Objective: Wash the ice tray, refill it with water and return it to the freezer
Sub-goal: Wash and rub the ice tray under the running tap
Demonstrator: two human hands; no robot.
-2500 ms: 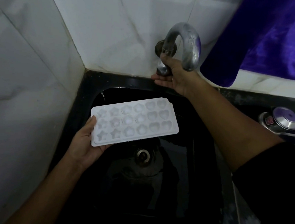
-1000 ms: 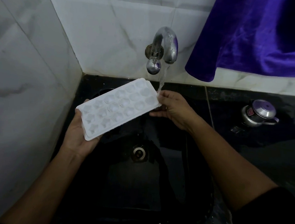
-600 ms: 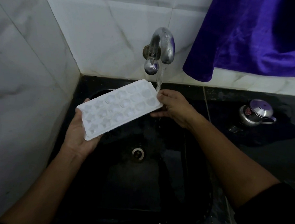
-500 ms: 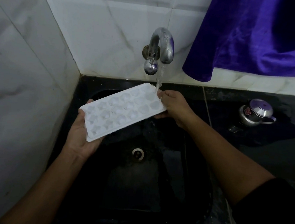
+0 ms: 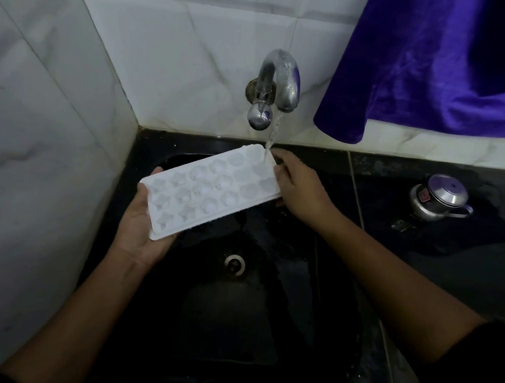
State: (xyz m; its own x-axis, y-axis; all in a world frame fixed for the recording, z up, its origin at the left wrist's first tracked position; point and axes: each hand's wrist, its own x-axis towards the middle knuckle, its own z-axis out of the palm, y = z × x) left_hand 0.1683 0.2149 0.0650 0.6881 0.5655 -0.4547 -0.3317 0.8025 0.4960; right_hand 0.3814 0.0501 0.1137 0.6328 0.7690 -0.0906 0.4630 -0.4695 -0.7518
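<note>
One ice tray [image 5: 212, 192], white plastic, three rows of moulded cells, star shapes at the end nearest me. It is held in the air over the sink [image 5: 234, 326], open side up and tilted, with the far right corner highest and directly under the tap [image 5: 279, 81].

One thin run of water [image 5: 271, 135], falling from the spout onto that raised corner, right beside my fingertips.

My left hand [image 5: 140, 224]: palm up beneath the near short end, fingers wrapped round its edge, carrying the weight.

My right hand [image 5: 299, 189]: fingers curled round the far short end, gripping it.

Sink: black, wet, with a round metal drain [image 5: 234, 264] below the tray.

Tiled wall [image 5: 181, 49]: white, marbled, meeting in a corner at left.

One purple cloth [image 5: 436, 69], hanging at upper right.

One small steel pot [image 5: 438, 200], lidded, on the dark counter [image 5: 482, 254] to the right.
</note>
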